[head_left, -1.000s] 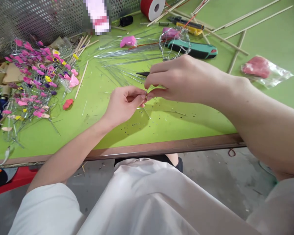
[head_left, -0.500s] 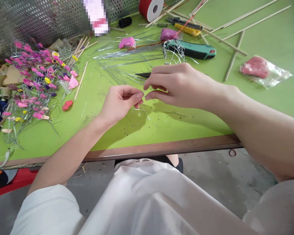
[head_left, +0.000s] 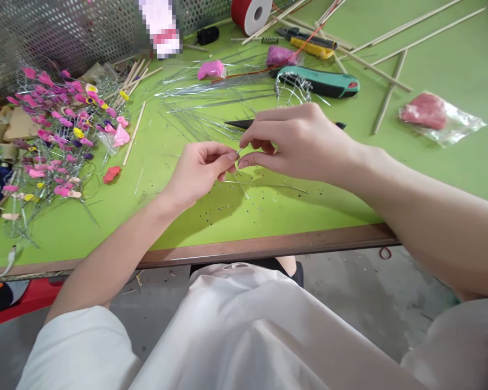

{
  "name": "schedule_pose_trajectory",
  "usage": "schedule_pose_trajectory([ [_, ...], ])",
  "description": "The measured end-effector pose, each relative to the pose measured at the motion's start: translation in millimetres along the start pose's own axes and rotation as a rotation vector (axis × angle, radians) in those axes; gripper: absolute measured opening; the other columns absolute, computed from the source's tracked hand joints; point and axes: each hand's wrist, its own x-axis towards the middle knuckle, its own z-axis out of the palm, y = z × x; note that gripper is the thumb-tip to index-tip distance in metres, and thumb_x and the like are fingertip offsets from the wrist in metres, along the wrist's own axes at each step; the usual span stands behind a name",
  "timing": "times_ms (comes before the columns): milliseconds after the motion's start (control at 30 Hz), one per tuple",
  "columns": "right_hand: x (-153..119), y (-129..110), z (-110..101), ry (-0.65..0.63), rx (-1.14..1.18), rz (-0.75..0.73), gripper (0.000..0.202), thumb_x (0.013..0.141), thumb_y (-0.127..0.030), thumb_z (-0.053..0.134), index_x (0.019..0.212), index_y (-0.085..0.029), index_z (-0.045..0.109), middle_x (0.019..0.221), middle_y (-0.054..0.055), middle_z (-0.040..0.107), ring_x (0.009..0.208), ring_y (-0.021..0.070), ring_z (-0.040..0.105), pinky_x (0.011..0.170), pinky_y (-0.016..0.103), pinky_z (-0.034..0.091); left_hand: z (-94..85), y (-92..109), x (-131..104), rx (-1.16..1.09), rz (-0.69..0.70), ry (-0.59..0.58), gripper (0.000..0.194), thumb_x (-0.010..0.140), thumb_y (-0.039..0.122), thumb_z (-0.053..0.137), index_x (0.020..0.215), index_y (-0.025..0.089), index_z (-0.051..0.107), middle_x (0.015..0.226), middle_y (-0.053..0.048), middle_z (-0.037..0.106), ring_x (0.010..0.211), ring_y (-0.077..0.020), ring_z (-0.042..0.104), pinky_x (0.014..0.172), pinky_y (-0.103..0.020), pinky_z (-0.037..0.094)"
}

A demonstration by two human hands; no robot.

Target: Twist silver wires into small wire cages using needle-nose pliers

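Note:
My left hand point(head_left: 201, 170) is closed in a pinch on a thin silver wire point(head_left: 239, 152), whose short end shows at the fingertips. My right hand point(head_left: 287, 138) meets it there, fingers curled and thumb and index fingertips at the same wire. Just behind the right hand is an openwork shape of twisted silver wire point(head_left: 293, 89); whether it touches the hand is hidden. A dark pointed tool point(head_left: 238, 124) is partly covered by the right hand. Below the hands, loose wire pieces point(head_left: 268, 184) and tiny dark bits point(head_left: 225, 207) are scattered on the green tabletop point(head_left: 179, 227).
Pink, purple and yellow pieces on wire stems point(head_left: 61, 130) are heaped at left. Straight wires point(head_left: 211, 95), pink clay point(head_left: 211, 69), a green-handled tool point(head_left: 321, 81), a yellow cutter point(head_left: 311, 47), wooden sticks point(head_left: 390, 89), a ribbon roll point(head_left: 250, 16) and bagged red clay point(head_left: 425, 111) lie behind and right.
My right thumb has shifted slightly left and the index fingertip slightly up at the wire. The openwork wire shape has moved a little right. My left hand has barely moved.

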Motion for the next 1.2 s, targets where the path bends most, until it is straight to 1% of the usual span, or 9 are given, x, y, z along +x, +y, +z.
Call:
schedule_pose_trajectory([
  [133,-0.1,-3.0,1.2,-0.015,-0.09,0.007,0.019,0.104,-0.033,0.06,0.103,-0.019,0.074,0.096,0.009,0.07,0.082,0.0211,0.061,0.077,0.036,0.046,0.9,1.1,0.4,-0.01,-0.043,0.005,0.024,0.091,0.007,0.069,0.068,0.014,0.074,0.061,0.003,0.065,0.052,-0.0031,0.049,0.052,-0.018,0.036],
  [300,0.4,-1.7,3.7,0.003,-0.118,0.021,0.017,0.103,-0.035,0.062,0.101,-0.021,0.073,0.09,0.008,0.068,0.079,0.0213,0.06,0.073,0.036,0.047,0.9,0.8,0.7,-0.011,-0.072,0.034,0.022,0.09,0.005,0.069,0.071,0.014,0.077,0.064,0.001,0.067,0.056,-0.004,0.05,0.054,-0.019,0.036],
  [467,0.1,-3.1,1.4,0.017,-0.096,0.069,0.018,0.103,-0.038,0.063,0.1,-0.023,0.072,0.085,0.006,0.068,0.079,0.0226,0.062,0.074,0.037,0.048,-0.2,4.0,-0.1,-0.056,-0.083,0.018,0.023,0.092,0.003,0.068,0.074,0.014,0.077,0.066,0.001,0.069,0.057,-0.0041,0.055,0.056,-0.018,0.041],
  [633,-1.2,-4.2,0.8,0.03,-0.131,0.088,0.019,0.104,-0.04,0.063,0.101,-0.024,0.072,0.088,0.006,0.069,0.081,0.0225,0.063,0.075,0.037,0.048,-0.4,9.1,-2.1,-0.078,-0.106,0.017,0.019,0.096,0.003,0.068,0.082,0.015,0.073,0.064,0.004,0.069,0.053,-0.0045,0.061,0.057,-0.018,0.047],
  [700,-1.7,-2.9,2.5,0.032,-0.135,0.06,0.019,0.103,-0.039,0.064,0.101,-0.022,0.072,0.09,0.007,0.069,0.081,0.0223,0.063,0.074,0.036,0.046,-0.5,9.6,-2.7,-0.056,-0.108,0.01,0.021,0.097,0.005,0.067,0.08,0.015,0.071,0.063,0.003,0.069,0.052,-0.0052,0.062,0.056,-0.019,0.048],
  [800,-1.8,-1.9,4.4,0.022,-0.141,0.028,0.022,0.103,-0.041,0.064,0.1,-0.02,0.071,0.091,0.008,0.069,0.082,0.0221,0.063,0.073,0.035,0.044,-0.8,9.2,-3.2,-0.018,-0.117,-0.021,0.03,0.1,0.01,0.066,0.071,0.014,0.068,0.064,0.001,0.07,0.052,-0.0053,0.062,0.055,-0.019,0.048],
  [867,-1.4,-3.1,4.0,0.006,-0.149,0.045,0.022,0.104,-0.041,0.063,0.099,-0.022,0.072,0.092,0.008,0.07,0.082,0.0223,0.063,0.072,0.035,0.044,-0.7,9.2,-3.4,0.004,-0.124,-0.027,0.032,0.101,0.011,0.065,0.07,0.014,0.069,0.064,0.0,0.07,0.052,-0.005,0.061,0.056,-0.019,0.048],
  [1033,-0.8,-8.0,1.1,-0.022,-0.193,0.062,0.018,0.104,-0.038,0.061,0.1,-0.024,0.072,0.092,0.007,0.07,0.082,0.0224,0.063,0.072,0.036,0.046,-0.5,10.6,-3.4,0.049,-0.096,-0.005,0.03,0.1,0.006,0.064,0.071,0.014,0.07,0.064,0.001,0.068,0.054,-0.0034,0.057,0.056,-0.016,0.045],
  [1200,-2.7,-10.6,1.2,-0.028,-0.212,0.101,0.021,0.105,-0.042,0.062,0.102,-0.025,0.072,0.097,0.008,0.073,0.085,0.024,0.065,0.071,0.038,0.044,-0.5,10.3,-2.8,0.089,-0.081,-0.015,0.032,0.099,0.008,0.066,0.068,0.014,0.068,0.062,0.001,0.065,0.054,-0.0035,0.053,0.054,-0.016,0.041],
])
